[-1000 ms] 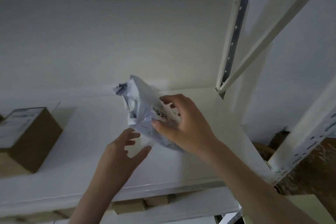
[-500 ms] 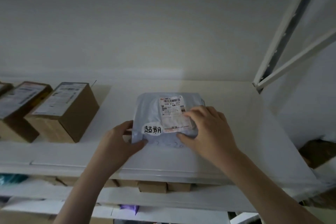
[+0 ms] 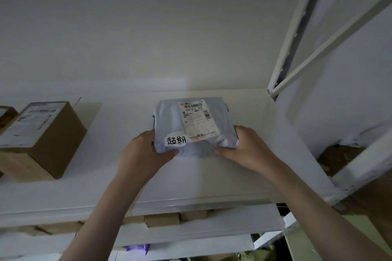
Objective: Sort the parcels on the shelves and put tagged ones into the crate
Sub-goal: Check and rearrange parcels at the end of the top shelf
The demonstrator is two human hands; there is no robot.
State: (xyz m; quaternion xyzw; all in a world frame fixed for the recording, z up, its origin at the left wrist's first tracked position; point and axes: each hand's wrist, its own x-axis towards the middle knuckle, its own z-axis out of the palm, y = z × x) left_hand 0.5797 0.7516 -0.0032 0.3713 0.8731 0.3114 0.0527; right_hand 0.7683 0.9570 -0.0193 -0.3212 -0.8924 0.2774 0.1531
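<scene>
White shelf (image 3: 84, 193), tagged grey parcel (image 3: 169, 121)

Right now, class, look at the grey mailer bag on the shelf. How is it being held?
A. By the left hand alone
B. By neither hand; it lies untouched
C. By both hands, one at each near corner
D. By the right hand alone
C: the left hand grips the near left corner of the grey mailer bag and the right hand grips its near right corner, on the shelf.
</scene>
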